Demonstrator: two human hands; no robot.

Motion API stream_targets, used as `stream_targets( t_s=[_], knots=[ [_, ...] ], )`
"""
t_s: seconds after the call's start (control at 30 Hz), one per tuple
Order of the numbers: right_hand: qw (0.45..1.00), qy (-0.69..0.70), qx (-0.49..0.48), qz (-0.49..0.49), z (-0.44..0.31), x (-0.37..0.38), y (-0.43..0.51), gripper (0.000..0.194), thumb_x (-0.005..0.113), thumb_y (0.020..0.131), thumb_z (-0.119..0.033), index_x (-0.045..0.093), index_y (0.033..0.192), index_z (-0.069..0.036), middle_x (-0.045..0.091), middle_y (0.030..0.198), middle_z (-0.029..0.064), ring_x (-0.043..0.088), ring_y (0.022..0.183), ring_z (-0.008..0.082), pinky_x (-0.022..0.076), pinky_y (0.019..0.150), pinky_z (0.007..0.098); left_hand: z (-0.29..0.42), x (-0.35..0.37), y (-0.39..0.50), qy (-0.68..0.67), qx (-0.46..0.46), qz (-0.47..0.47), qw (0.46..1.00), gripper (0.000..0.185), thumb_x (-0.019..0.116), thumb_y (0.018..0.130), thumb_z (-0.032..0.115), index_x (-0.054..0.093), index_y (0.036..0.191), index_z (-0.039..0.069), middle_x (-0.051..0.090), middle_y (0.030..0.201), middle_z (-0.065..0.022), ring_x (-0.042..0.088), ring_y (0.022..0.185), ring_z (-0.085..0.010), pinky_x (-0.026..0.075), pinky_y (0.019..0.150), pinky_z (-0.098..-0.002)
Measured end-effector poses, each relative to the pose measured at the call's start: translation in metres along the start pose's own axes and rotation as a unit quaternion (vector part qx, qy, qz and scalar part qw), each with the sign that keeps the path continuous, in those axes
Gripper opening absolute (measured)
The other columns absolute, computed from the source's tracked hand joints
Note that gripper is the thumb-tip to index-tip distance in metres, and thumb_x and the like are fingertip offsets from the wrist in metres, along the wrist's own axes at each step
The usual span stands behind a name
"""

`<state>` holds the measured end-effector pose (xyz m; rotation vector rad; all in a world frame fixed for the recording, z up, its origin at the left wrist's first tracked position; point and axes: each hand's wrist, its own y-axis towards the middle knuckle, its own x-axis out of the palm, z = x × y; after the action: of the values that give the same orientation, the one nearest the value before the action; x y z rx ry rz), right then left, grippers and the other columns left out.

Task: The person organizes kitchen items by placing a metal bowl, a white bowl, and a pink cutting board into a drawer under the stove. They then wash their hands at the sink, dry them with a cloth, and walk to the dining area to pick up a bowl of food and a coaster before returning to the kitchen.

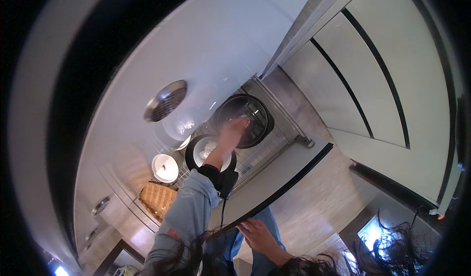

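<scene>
My left hand point(233, 132) reaches down into a pulled-out wire drawer point(254, 169), over a round dark pot with a glass lid point(259, 128). The hand is blurred and covers the middle of the lid, so its grip is hard to make out. Under my left wrist sits a dark pan point(190, 154) with a pale bowl point(197, 158) inside it, and something clear and crumpled-looking point(208, 149) shows in the bowl. My right hand point(261, 237) has its fingers curled at the black top edge point(290, 191) of the drawer front.
White bowls point(165, 168) and a woven bamboo basket point(158, 200) share the drawer's left part. A glossy white cabinet front point(220, 44) with round metal vents point(165, 101) rises behind. White cabinet doors point(368, 73) stand at right, above a tan floor point(316, 195).
</scene>
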<state>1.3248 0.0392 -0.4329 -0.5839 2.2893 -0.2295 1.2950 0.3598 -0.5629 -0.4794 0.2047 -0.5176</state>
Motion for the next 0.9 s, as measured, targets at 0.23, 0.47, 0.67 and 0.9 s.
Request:
stream_targets(
  t_s=[0.23, 0.47, 0.67, 0.9],
  knots=[
    [1.0, -0.011, 0.006, 0.019, -0.006, -0.006, 0.013, 0.048, 0.058, 0.074, -0.01, 0.051, 0.121, -0.008, 0.05, 0.119, 0.0102, 0.045, 0.113, 0.0296, 0.0354, 0.094, 0.0455, 0.031, -0.015, -0.112, -0.13, 0.098, 0.009, 0.987, 0.057, 0.062, 0.082, 0.007, 0.035, 0.132, 0.005, 0.04, 0.119, -0.0071, 0.05, 0.086, -0.0101, 0.044, 0.074, -0.0241],
    [0.998, -0.056, -0.028, 0.021, -0.032, -0.025, 0.057, 0.048, 0.062, 0.071, -0.01, 0.052, 0.118, -0.005, 0.048, 0.118, 0.0151, 0.045, 0.111, 0.0345, 0.0406, 0.088, 0.0457, 0.075, -0.066, -0.35, -0.089, -0.023, -0.022, 0.996, 0.059, 0.06, 0.086, 0.008, 0.031, 0.136, 0.008, 0.052, 0.118, -0.0064, 0.056, 0.083, -0.0104, 0.048, 0.072, -0.0249],
    [0.993, -0.093, -0.029, -0.064, -0.044, -0.051, 0.123, 0.061, 0.066, 0.071, -0.011, 0.044, 0.128, -0.008, 0.04, 0.129, 0.0153, 0.034, 0.125, 0.0359, 0.0384, 0.095, 0.0457, 0.11, -0.061, -0.492, -0.283, -0.084, 0.126, 0.947, 0.042, 0.055, 0.091, 0.016, 0.043, 0.129, 0.005, 0.054, 0.113, -0.0055, 0.055, 0.085, -0.0114, 0.046, 0.075, -0.0259],
    [0.989, -0.111, -0.037, -0.096, -0.076, -0.07, 0.192, 0.055, 0.066, 0.071, -0.013, 0.048, 0.122, -0.004, 0.046, 0.125, 0.0193, 0.041, 0.12, 0.0366, 0.0388, 0.095, 0.0445, 0.163, -0.092, -0.573, -0.376, -0.001, 0.226, 0.898, 0.043, 0.059, 0.089, 0.013, 0.045, 0.129, 0.008, 0.055, 0.109, -0.0025, 0.054, 0.086, -0.0098, 0.045, 0.07, -0.0233]
  ],
)
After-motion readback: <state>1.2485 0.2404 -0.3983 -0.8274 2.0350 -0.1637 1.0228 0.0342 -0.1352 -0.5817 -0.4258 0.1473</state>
